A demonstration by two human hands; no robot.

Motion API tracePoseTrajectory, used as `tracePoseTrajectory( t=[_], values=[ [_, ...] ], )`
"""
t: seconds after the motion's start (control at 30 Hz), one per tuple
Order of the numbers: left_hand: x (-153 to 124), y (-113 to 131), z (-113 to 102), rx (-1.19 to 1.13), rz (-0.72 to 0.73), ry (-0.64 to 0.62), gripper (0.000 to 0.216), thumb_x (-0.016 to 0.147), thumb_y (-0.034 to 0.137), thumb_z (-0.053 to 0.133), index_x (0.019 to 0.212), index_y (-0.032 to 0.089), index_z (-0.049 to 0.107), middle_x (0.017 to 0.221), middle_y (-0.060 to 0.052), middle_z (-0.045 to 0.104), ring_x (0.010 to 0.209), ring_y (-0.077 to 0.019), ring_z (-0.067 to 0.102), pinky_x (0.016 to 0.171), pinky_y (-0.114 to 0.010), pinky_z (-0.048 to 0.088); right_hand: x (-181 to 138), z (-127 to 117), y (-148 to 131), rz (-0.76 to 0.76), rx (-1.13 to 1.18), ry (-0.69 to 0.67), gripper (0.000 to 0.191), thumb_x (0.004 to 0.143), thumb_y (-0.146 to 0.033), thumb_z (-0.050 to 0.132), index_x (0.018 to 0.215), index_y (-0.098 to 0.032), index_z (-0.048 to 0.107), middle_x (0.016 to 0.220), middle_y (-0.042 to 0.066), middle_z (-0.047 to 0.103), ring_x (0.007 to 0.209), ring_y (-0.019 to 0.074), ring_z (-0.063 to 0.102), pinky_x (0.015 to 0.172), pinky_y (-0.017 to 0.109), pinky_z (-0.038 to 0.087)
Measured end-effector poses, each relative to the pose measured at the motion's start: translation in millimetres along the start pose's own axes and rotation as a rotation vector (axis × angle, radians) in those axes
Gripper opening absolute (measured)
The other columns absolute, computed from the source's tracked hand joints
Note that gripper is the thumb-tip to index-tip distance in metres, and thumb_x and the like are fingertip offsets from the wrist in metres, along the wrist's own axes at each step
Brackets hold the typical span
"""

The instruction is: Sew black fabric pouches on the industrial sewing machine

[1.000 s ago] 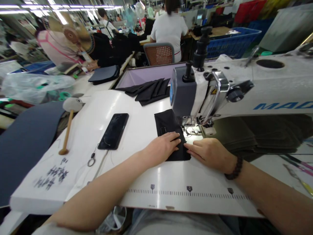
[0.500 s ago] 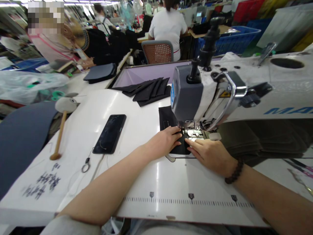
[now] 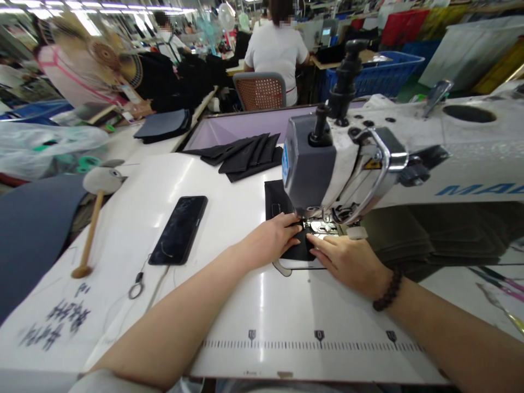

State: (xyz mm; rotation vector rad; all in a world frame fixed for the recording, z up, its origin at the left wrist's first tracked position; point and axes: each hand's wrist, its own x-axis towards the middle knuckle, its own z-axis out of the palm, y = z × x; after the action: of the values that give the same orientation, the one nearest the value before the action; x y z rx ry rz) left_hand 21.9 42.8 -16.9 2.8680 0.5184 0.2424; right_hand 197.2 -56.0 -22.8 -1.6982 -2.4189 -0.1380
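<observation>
A black fabric piece (image 3: 275, 194) with a small stitched rectangle lies flat on the white sewing table, partly under the sewing machine's head (image 3: 309, 164). My left hand (image 3: 273, 237) rests on this fabric with fingers outstretched, its fingertips close to the presser foot. Just right of it, my right hand (image 3: 347, 259) touches the fabric's right edge with extended fingers, beside the shiny needle plate (image 3: 324, 226). Both hands are open, pressing from above rather than gripping. The machine head and my fingers hide the needle and part of the fabric.
Several black pieces (image 3: 249, 155) lie fanned out behind the fabric. At left are a phone (image 3: 179, 229) and a wooden-handled mallet (image 3: 93, 229). Dark olive panels (image 3: 442, 232) lie under the machine arm, with scissors (image 3: 497, 281) nearby. Other people work beyond the table.
The camera view has shifted slightly, so the table and machine appear a little lower and further left. Both hands stay on the black fabric in nearly the same pose.
</observation>
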Motion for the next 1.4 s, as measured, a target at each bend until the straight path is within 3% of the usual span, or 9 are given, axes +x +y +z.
tracePoseTrajectory(
  t=[0.5, 0.67, 0.8, 1.17, 1.4],
  values=[
    [3, -3, -2, 0.035, 0.044, 0.052, 0.018, 0.083, 0.016, 0.051, 0.099, 0.009, 0.056, 0.108, -0.01, 0.053, 0.101, -0.0203, 0.051, 0.09, -0.032, 0.042, 2, 1, -2, 0.067, -0.002, -0.054, 0.026, 0.084, -0.025, 0.051, 0.108, -0.017, 0.057, 0.083, 0.004, 0.066, 0.065, 0.0151, 0.061, 0.048, 0.025, 0.034],
    [-3, 7, -3, 0.051, 0.162, 0.036, 0.019, 0.087, 0.019, 0.045, 0.086, 0.012, 0.062, 0.099, -0.008, 0.058, 0.093, -0.0193, 0.052, 0.084, -0.032, 0.044, -4, -3, 3, -0.093, 0.104, -0.011, 0.02, 0.085, -0.026, 0.049, 0.096, -0.016, 0.061, 0.071, 0.002, 0.062, 0.061, 0.0134, 0.058, 0.051, 0.025, 0.034],
    [-10, 16, -3, 0.001, 0.189, -0.007, 0.023, 0.089, 0.019, 0.041, 0.09, 0.011, 0.062, 0.097, -0.007, 0.059, 0.09, -0.0174, 0.053, 0.082, -0.03, 0.045, -7, -7, 4, -0.162, 0.123, -0.021, 0.021, 0.087, -0.028, 0.045, 0.089, -0.016, 0.063, 0.062, 0.0, 0.057, 0.055, 0.0133, 0.053, 0.05, 0.026, 0.031],
    [-2, 9, -3, -0.016, 0.123, -0.011, 0.019, 0.088, 0.016, 0.043, 0.09, 0.01, 0.061, 0.097, -0.008, 0.057, 0.095, -0.0178, 0.05, 0.085, -0.029, 0.045, -2, 0, 4, -0.021, 0.098, -0.011, 0.023, 0.087, -0.029, 0.045, 0.098, -0.017, 0.061, 0.081, 0.004, 0.065, 0.065, 0.0143, 0.06, 0.051, 0.024, 0.036],
    [3, 5, -3, -0.016, 0.074, 0.002, 0.018, 0.087, 0.015, 0.043, 0.09, 0.009, 0.06, 0.095, -0.008, 0.056, 0.096, -0.0185, 0.05, 0.087, -0.03, 0.044, 2, 0, 2, 0.031, 0.067, -0.025, 0.024, 0.085, -0.026, 0.048, 0.104, -0.017, 0.059, 0.083, 0.005, 0.066, 0.066, 0.0152, 0.061, 0.05, 0.023, 0.036]
  ],
)
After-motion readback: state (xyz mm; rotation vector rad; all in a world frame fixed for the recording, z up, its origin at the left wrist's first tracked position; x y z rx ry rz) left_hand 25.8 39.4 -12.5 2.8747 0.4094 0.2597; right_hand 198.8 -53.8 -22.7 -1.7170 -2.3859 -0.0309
